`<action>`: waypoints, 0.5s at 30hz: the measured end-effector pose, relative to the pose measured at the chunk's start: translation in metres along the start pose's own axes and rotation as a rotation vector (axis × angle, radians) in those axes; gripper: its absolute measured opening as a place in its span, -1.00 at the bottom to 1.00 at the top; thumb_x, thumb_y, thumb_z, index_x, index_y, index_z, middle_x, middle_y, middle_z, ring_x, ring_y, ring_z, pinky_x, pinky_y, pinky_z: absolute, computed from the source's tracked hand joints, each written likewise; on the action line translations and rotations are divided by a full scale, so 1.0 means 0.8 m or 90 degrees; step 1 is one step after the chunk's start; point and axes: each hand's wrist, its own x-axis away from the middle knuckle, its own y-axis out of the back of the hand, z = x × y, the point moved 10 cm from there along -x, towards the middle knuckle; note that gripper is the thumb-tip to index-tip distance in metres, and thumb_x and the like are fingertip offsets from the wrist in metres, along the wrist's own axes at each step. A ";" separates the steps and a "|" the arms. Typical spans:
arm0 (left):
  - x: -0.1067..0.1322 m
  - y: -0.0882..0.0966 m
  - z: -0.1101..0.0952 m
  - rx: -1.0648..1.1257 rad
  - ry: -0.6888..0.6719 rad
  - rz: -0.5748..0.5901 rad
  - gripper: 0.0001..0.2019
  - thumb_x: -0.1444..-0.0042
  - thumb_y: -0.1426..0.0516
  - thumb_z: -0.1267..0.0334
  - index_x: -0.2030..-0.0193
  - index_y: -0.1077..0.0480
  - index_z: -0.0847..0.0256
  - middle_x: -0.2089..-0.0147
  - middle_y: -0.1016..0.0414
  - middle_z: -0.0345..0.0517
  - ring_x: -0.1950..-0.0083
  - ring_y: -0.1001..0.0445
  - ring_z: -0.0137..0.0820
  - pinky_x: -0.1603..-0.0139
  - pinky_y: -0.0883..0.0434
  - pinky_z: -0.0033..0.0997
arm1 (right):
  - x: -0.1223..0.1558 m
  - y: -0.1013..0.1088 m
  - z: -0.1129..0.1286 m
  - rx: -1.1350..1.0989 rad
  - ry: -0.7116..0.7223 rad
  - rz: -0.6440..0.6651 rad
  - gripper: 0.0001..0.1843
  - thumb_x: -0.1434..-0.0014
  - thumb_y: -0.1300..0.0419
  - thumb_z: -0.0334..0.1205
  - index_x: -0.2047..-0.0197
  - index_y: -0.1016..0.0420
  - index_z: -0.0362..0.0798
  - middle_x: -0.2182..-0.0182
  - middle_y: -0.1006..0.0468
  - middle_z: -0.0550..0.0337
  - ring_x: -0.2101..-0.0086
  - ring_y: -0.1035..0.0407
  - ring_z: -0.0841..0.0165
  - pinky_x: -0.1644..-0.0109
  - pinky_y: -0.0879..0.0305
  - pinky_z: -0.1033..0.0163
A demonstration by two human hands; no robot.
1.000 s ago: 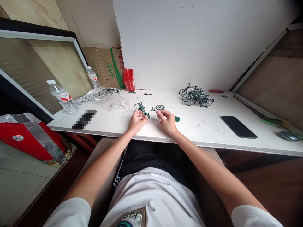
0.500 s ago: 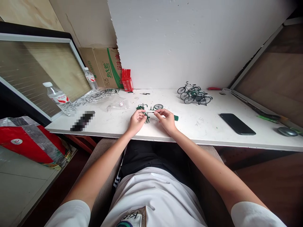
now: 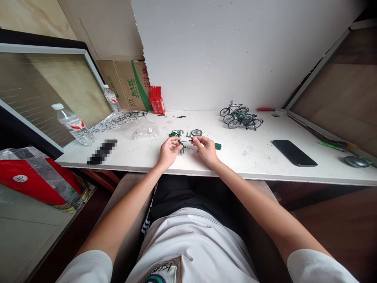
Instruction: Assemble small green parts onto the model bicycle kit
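My left hand (image 3: 168, 150) pinches a small green bicycle frame (image 3: 177, 136) just above the white table (image 3: 253, 157). My right hand (image 3: 205, 148) is closed on a thin dark rod (image 3: 186, 141) whose tip meets the frame. A loose miniature wheel (image 3: 196, 132) lies just beyond my hands. A small green block (image 3: 217, 146) sits by my right hand.
Finished model bicycles (image 3: 241, 118) stand at the back right. A black phone (image 3: 294, 153) lies to the right. Plastic bags with wire parts (image 3: 129, 122), two water bottles (image 3: 72, 124), a red carton (image 3: 157, 100) and a cardboard box (image 3: 129, 83) crowd the left.
The green frame has turned in my left hand, and my right hand has drawn closer to it with the rod. The view has shifted slightly.
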 end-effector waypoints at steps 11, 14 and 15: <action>0.001 -0.002 0.000 0.023 0.022 0.004 -0.58 -0.12 -0.39 0.18 -0.02 -0.33 0.13 0.24 -0.52 -0.21 0.30 -0.61 -0.39 0.22 -0.44 -0.39 | -0.002 0.001 -0.002 0.027 0.018 -0.003 -0.37 -0.26 -0.27 0.42 0.11 -0.68 -0.02 0.22 -0.72 0.02 0.19 -0.55 0.18 0.23 -0.49 0.16; 0.001 -0.002 0.000 0.021 0.025 0.005 -0.58 -0.12 -0.39 0.20 -0.03 -0.33 0.13 0.24 -0.53 -0.20 0.31 -0.61 -0.40 0.25 -0.43 -0.41 | -0.002 0.000 -0.001 0.023 0.026 -0.002 -0.39 -0.26 -0.28 0.41 0.13 -0.68 -0.02 0.22 -0.72 0.02 0.19 -0.55 0.18 0.24 -0.49 0.17; 0.001 -0.002 0.001 0.021 0.027 0.006 -0.58 -0.12 -0.39 0.20 -0.03 -0.33 0.13 0.24 -0.53 -0.21 0.31 -0.61 -0.40 0.26 -0.43 -0.41 | -0.002 0.000 -0.001 0.022 0.027 -0.003 -0.39 -0.26 -0.29 0.41 0.13 -0.68 -0.02 0.23 -0.72 0.02 0.19 -0.55 0.19 0.26 -0.48 0.18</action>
